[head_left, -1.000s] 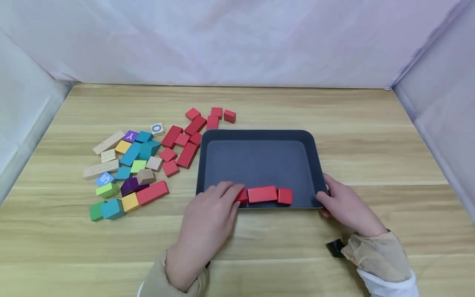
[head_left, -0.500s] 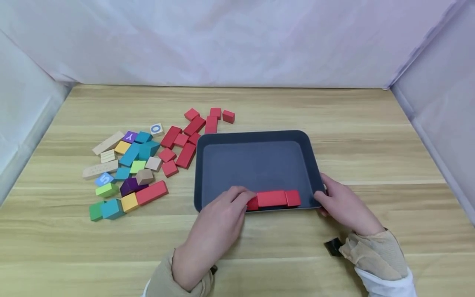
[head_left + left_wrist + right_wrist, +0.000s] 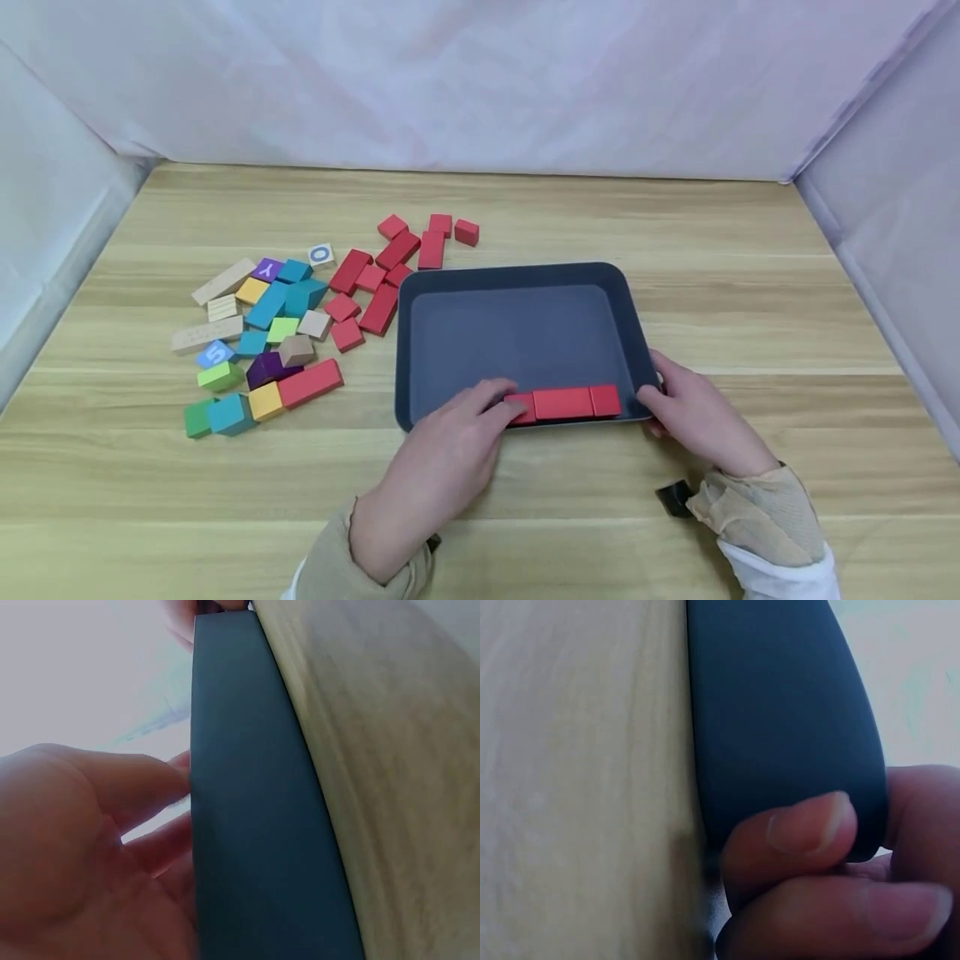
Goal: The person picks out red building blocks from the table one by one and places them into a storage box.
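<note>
Gaps in the row have closed inside the dark tray (image 3: pixel 517 333): over the last second we see the small left block (image 3: pixel 527 406), the long middle block (image 3: pixel 562 403) and the small right block (image 3: pixel 605 400), all red, slide rightward along the near wall until they appear to stand end to end, while the tray itself has turned slightly. That leaves, we judge, a tighter and straighter row, though one that does not yet reach the right-hand wall. Our left hand (image 3: pixel 450 446) has its fingers (image 3: pixel 161 847) bent round the left block, but we cannot tell whether they squeeze it or only nudge it. Our right hand (image 3: pixel 693 417) grips the tray's near right corner, thumb over the rim and fingers curled firmly against the outer wall. The blocks look like smooth painted wood with crisp edges, their red faces faintly glossy; the tray is matt blue-black and shallow, with rounded corners and flaring walls, and whether it is metal or plastic we cannot tell. Beside its left side lie loose red blocks (image 3: pixel 379 310), and farther left mixed blocks (image 3: pixel 267 305), some bare and pale, a few lettered. All rest on the desk (image 3: pixel 750 292), whose streaky grain runs sideways; loose, crinkled beige sleeves (image 3: pixel 757 517) reach our wrists.
</note>
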`<state>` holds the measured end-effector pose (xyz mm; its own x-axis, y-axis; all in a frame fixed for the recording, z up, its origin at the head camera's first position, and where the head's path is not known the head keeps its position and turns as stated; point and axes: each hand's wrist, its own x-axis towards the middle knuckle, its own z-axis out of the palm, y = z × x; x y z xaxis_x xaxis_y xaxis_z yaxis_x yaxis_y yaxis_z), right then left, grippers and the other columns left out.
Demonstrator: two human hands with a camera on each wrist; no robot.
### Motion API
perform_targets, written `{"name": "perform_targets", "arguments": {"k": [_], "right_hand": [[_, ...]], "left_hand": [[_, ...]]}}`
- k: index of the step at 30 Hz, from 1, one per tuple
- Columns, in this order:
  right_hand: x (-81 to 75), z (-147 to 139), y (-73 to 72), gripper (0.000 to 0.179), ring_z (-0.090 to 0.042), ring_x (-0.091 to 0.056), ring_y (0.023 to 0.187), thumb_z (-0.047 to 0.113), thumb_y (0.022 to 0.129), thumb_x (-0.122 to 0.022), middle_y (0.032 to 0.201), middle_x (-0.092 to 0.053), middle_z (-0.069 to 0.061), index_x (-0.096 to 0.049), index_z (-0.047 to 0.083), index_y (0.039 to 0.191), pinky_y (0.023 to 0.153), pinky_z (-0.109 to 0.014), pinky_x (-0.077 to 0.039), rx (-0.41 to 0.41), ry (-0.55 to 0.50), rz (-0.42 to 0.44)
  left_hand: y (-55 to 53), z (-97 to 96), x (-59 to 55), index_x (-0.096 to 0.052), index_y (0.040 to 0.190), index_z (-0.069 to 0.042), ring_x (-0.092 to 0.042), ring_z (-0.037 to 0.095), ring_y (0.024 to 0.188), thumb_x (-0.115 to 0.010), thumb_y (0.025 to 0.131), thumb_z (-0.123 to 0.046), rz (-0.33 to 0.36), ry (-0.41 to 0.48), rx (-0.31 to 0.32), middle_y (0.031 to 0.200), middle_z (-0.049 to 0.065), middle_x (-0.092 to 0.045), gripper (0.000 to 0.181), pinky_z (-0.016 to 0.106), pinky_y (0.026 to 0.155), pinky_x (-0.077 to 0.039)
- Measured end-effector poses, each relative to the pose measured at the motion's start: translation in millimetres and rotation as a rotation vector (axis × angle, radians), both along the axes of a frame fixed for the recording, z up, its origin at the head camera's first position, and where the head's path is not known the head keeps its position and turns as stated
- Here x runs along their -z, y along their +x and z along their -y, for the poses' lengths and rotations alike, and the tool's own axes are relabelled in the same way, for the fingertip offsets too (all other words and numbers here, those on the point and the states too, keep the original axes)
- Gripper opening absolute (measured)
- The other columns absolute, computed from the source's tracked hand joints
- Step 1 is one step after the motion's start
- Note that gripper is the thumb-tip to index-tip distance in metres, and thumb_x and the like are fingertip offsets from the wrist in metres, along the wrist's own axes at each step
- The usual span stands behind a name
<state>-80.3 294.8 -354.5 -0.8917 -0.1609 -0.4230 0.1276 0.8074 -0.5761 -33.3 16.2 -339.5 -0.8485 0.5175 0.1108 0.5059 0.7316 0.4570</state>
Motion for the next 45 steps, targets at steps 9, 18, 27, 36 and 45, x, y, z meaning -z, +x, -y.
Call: {"name": "perform_targets", "arguments": {"k": [9, 18, 27, 36, 45], "right_hand": [[6.0, 1.0, 0.6, 0.037, -0.02, -0.05, 0.048, 0.015, 0.086, -0.04, 0.054, -0.053, -0.004, -0.038, 0.016, 0.123, 0.047, -0.029, -0.037, 0.017, -0.029, 0.012], [8.3, -1.1, 2.3, 0.037, -0.021, -0.05, 0.048, 0.014, 0.086, -0.041, 0.054, -0.053, -0.005, -0.039, 0.017, 0.123, 0.046, -0.028, -0.036, 0.023, -0.044, 0.014], [9.2, 2.0, -0.2, 0.04, -0.02, -0.049, 0.048, 0.014, 0.085, -0.041, 0.053, -0.052, -0.004, -0.037, 0.019, 0.125, 0.047, -0.028, -0.037, 0.005, -0.044, 0.017], [6.3, 0.8, 1.2, 0.039, -0.02, -0.049, 0.048, 0.014, 0.086, -0.041, 0.053, -0.052, -0.004, -0.038, 0.018, 0.124, 0.047, -0.028, -0.036, 0.001, -0.023, 0.021], [4.4, -1.2, 0.6, 0.034, -0.02, -0.049, 0.048, 0.014, 0.086, -0.041, 0.053, -0.052, -0.004, -0.04, 0.017, 0.12, 0.046, -0.028, -0.036, -0.003, -0.009, -0.007]], "left_hand": [[-0.8, 14.8, -14.6, -0.058, 0.118, -0.022, -0.049, 0.015, 0.109, -0.061, 0.083, -0.032, -0.032, -0.072, -0.072, 0.127, -0.001, -0.046, 0.036, 0.034, 0.083, -0.046], [-4.5, 42.4, -20.9, -0.057, 0.119, -0.017, -0.044, 0.017, 0.113, -0.059, 0.084, -0.031, -0.119, -0.043, -0.181, 0.125, 0.002, -0.048, 0.037, 0.038, 0.089, -0.042], [-4.0, 85.4, -14.7, -0.057, 0.117, -0.013, -0.048, 0.021, 0.105, -0.067, 0.079, -0.026, -0.114, -0.065, -0.347, 0.115, 0.005, -0.05, 0.041, 0.041, 0.081, -0.046], [-1.8, 114.2, -9.0, -0.056, 0.118, -0.01, -0.045, 0.029, 0.106, -0.069, 0.078, -0.025, 0.015, -0.122, -0.431, 0.117, 0.01, -0.049, 0.045, 0.049, 0.081, -0.043], [-4.5, 127.4, -5.5, -0.053, 0.12, -0.008, -0.042, 0.034, 0.098, -0.074, 0.073, -0.025, 0.075, -0.169, -0.484, 0.11, 0.013, -0.048, 0.054, 0.05, 0.078, -0.04]]}}
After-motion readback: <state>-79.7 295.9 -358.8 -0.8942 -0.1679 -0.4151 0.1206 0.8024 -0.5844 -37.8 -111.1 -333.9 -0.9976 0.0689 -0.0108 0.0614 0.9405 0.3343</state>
